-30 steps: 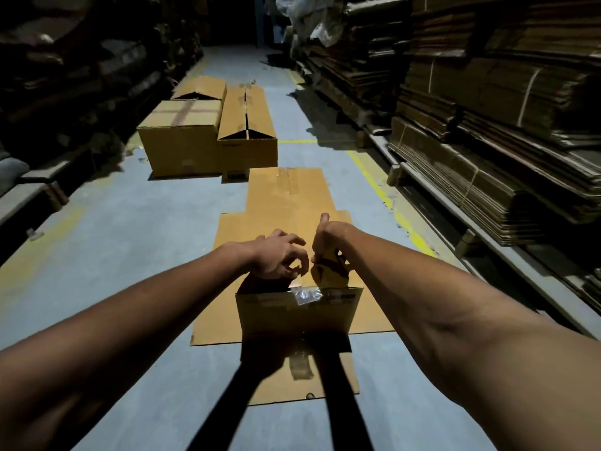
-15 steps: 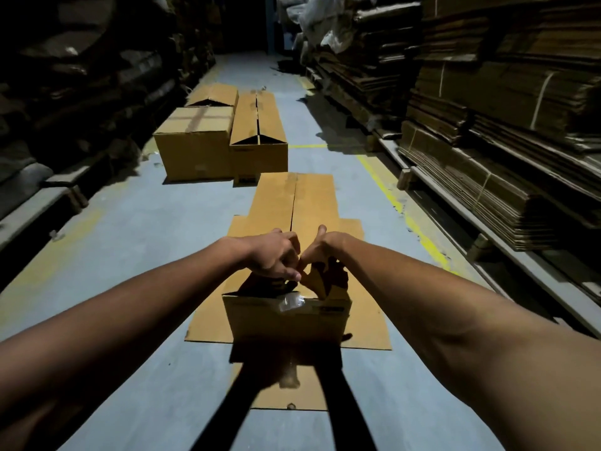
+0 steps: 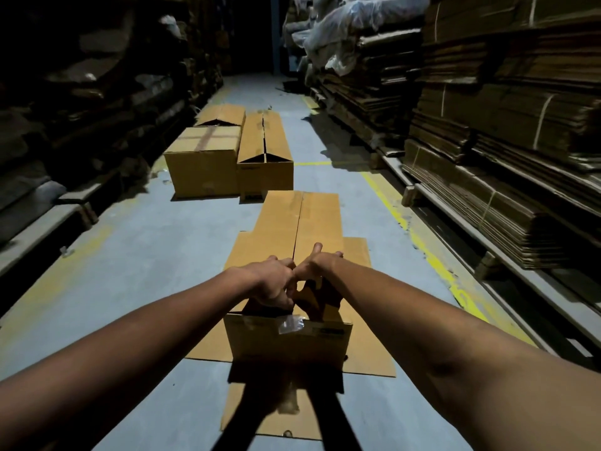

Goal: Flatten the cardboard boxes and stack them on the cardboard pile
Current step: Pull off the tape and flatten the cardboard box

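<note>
Your left hand point(image 3: 271, 283) and right hand point(image 3: 320, 266) grip, apparently curled over, the top flaps at the box's point(image 3: 289, 340) near end; its long axis runs straight away beyond them.

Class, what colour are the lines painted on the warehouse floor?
Yellow. The painted lines show best in the head view, running along the right side of the grey floor.

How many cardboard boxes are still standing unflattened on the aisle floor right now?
4: the brown cardboard box under both hands; the taped brown box ahead left; the long open-seamed box beside it; another box behind the taped one. Dark shelves may hide more.
</note>
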Demonstrator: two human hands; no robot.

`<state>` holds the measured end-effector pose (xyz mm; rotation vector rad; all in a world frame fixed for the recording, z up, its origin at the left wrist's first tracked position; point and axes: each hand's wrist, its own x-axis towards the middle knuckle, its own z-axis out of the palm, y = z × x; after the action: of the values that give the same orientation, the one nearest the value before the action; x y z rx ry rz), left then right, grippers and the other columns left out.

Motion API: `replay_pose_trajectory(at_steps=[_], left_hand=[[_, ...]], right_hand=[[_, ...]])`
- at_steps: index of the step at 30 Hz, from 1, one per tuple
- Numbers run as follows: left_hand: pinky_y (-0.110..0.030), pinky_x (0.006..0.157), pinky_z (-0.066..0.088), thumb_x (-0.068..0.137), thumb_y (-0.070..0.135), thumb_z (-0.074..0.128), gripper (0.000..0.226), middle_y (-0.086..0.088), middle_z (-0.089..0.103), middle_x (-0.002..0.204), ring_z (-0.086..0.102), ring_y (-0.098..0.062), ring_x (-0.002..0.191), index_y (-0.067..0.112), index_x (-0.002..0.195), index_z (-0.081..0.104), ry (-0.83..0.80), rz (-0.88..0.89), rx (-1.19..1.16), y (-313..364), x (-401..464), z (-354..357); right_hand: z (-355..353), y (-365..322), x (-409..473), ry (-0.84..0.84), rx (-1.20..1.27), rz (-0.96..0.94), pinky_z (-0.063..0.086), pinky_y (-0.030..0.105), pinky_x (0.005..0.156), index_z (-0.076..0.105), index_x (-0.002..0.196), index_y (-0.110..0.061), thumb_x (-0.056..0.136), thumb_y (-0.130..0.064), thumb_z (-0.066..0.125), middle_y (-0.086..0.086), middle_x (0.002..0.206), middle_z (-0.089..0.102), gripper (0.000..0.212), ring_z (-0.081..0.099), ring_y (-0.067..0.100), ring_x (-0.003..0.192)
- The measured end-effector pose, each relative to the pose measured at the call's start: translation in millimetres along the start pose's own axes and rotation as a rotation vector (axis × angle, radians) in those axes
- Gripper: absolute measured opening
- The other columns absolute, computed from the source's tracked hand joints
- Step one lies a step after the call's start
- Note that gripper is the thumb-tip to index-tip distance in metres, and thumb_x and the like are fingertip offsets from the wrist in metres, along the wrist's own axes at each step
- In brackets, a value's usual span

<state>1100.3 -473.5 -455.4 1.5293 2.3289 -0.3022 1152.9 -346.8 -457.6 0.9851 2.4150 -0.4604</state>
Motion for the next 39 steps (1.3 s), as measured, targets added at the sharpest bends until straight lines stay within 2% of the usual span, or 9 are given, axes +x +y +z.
replay_pose_trajectory(at_steps=[3,5,13,18,20,23,27,31,39], left_hand=[[-0.04,0.097,0.036,0.098,0.047,0.064,0.03,-0.001,0.049,0.125,0.04,-0.027,0.128,0.018,0.106,0.065,-0.05,0.007,0.062,8.1,-4.8,-5.9],[-0.037,0.092,0.029,0.101,0.042,0.062,0.027,0.001,0.048,0.114,0.041,-0.026,0.128,0.016,0.108,0.067,-0.077,0.01,0.089,13.0,-6.0,-10.5],[-0.046,0.086,0.055,0.089,0.049,0.075,0.07,-0.011,0.042,0.138,0.056,-0.034,0.119,0.014,0.14,0.041,0.259,-0.222,0.071,13.5,26.1,8.7],[-0.035,0.066,0.049,0.098,0.047,0.061,0.039,-0.004,0.058,0.099,0.059,-0.023,0.086,0.012,0.115,0.069,0.268,-0.451,0.022,6.9,50.3,-6.1],[-0.034,0.069,0.049,0.103,0.033,0.058,0.028,-0.005,0.056,0.099,0.057,-0.023,0.087,0.011,0.116,0.072,0.191,-0.409,0.063,12.8,55.9,-13.4],[-0.031,0.073,0.048,0.104,0.027,0.06,0.022,-0.003,0.055,0.093,0.058,-0.019,0.085,0.01,0.113,0.069,0.029,-0.376,0.049,28.4,52.1,-19.9],[-0.032,0.075,0.054,0.1,0.033,0.066,0.022,0.001,0.064,0.08,0.064,-0.016,0.069,0.014,0.088,0.064,-0.287,-0.346,0.016,41.9,35.4,-18.1],[-0.033,0.072,0.049,0.096,0.043,0.067,0.031,0.0,0.056,0.089,0.058,-0.019,0.083,0.017,0.112,0.065,-0.087,-0.345,0.132,37.0,39.4,-7.8],[-0.037,0.079,0.053,0.101,0.047,0.062,0.037,-0.006,0.06,0.103,0.063,-0.024,0.099,0.015,0.118,0.068,0.15,-0.442,0.065,5.5,83.1,-33.1]], right_hand=[[3.1,-7.6,12.6,-0.031,-0.078,0.031,0.012,0.06,0.124,-0.004,0.164,-0.03,0.091,-0.058,0.058,0.018,0.169,-0.003,0.1,0.007,0.051,0.152],[-0.6,-10.9,15.4,-0.046,-0.093,0.049,0.023,0.057,0.123,-0.003,0.162,-0.027,0.09,-0.056,0.058,0.023,0.163,0.021,0.099,0.029,0.045,0.146],[-22.2,5.7,14.0,0.039,-0.242,0.013,0.028,0.04,0.118,0.029,0.16,-0.008,0.107,-0.035,0.055,0.018,0.162,0.026,0.065,0.024,0.035,0.15],[-19.4,8.7,30.2,0.022,-0.13,-0.028,0.034,0.035,0.108,0.049,0.149,-0.01,0.101,-0.042,0.065,0.012,0.149,0.041,0.059,0.036,0.028,0.134],[-15.1,5.9,42.3,0.015,-0.039,0.002,0.04,0.034,0.1,0.045,0.15,-0.008,0.102,-0.034,0.065,0.014,0.136,0.045,0.059,0.041,0.027,0.117],[-8.9,7.1,54.6,0.117,0.172,0.125,0.047,0.044,0.105,0.013,0.157,-0.012,0.089,-0.029,0.072,0.022,0.149,0.04,0.092,0.048,0.039,0.13],[-5.9,4.5,58.7,0.187,0.283,0.148,0.046,0.047,0.097,0.005,0.155,-0.016,0.084,-0.039,0.076,0.031,0.16,0.019,0.103,0.044,0.044,0.136],[0.1,3.8,64.4,0.171,0.283,0.161,0.045,0.058,0.108,-0.001,0.157,-0.022,0.083,-0.03,0.079,0.033,0.165,-0.005,0.109,0.04,0.054,0.139],[2.5,2.5,84.7,0.185,0.28,0.191,0.047,0.058,0.101,-0.002,0.157,-0.021,0.086,-0.033,0.081,0.032,0.165,0.0,0.11,0.041,0.057,0.137]])
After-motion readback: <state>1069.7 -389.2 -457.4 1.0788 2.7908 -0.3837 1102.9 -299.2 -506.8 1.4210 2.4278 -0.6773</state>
